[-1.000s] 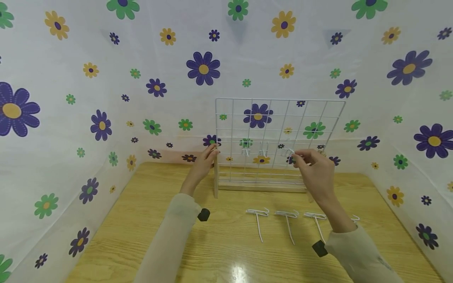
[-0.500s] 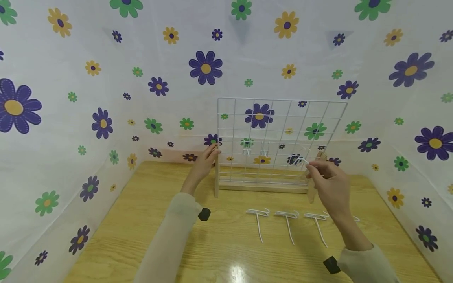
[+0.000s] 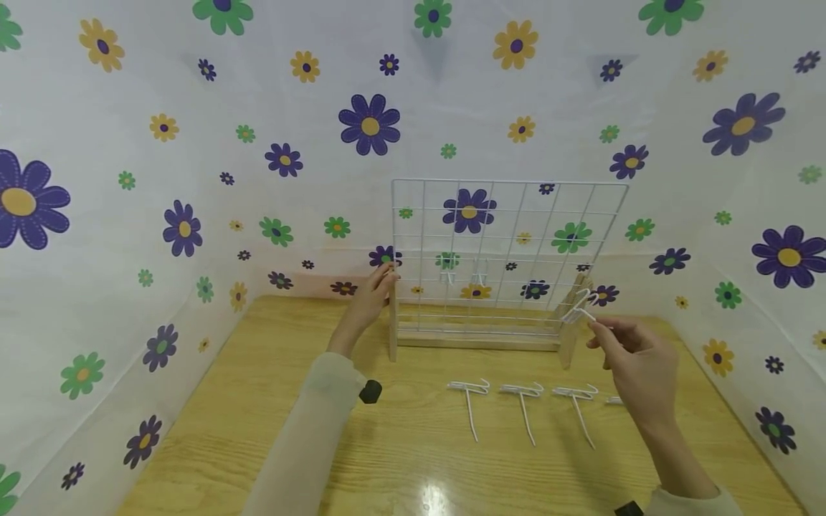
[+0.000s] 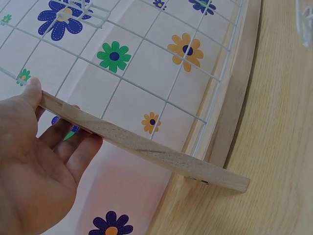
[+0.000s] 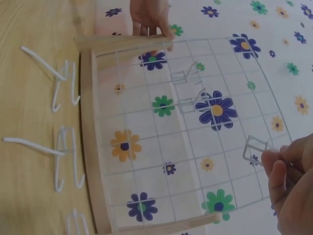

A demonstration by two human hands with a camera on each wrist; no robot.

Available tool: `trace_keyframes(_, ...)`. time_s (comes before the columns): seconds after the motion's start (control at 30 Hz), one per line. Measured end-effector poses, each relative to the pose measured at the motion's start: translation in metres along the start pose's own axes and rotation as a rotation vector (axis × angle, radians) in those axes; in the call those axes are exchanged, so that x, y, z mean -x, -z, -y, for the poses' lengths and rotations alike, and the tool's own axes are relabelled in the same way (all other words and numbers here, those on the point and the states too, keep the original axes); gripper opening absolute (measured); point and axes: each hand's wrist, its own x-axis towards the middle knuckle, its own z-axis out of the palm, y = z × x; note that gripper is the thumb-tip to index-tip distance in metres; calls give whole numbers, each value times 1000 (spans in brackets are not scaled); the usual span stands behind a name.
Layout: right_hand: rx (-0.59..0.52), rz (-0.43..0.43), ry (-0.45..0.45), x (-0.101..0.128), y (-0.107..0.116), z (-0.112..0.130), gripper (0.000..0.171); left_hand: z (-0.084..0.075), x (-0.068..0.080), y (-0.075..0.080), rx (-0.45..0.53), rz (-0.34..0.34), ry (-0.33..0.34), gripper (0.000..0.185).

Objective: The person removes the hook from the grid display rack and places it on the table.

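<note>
- At the grid's [image 3: 510, 251] left post [image 4: 146, 149], left hand [image 3: 373, 294] clasps the wood — thumb on top, fingers behind; keep that brace firm so the frame stays upright.
- Right hand [image 3: 635, 358] pinches a white hook [image 3: 578, 308] by its stem, off the grid's right edge, clear of the wires.
- Two hooks [image 5: 186, 90] hang on the grid; others lie in a row [image 3: 523, 401] on the table [image 3: 258, 430].
- Advice: carry it level and set it parallel to the row — release only once it rests.

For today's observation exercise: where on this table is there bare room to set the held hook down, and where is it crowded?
Bare wood lies on the table left of the left hand, and nearer than the hook row. Crowded: the strip between the grid rack and those hooks, where the right hand holds a white hook.
</note>
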Motion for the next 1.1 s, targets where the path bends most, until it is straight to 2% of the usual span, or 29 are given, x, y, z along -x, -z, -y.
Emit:
trace_keyframes(0.9,67,-54,-134,34,40,-31,9,1,0,0,18,-8,-10,53)
trace_keyframes(1.1,98,-61,-206,42,47,-43,8,2,-2,0,32,0,-8,53)
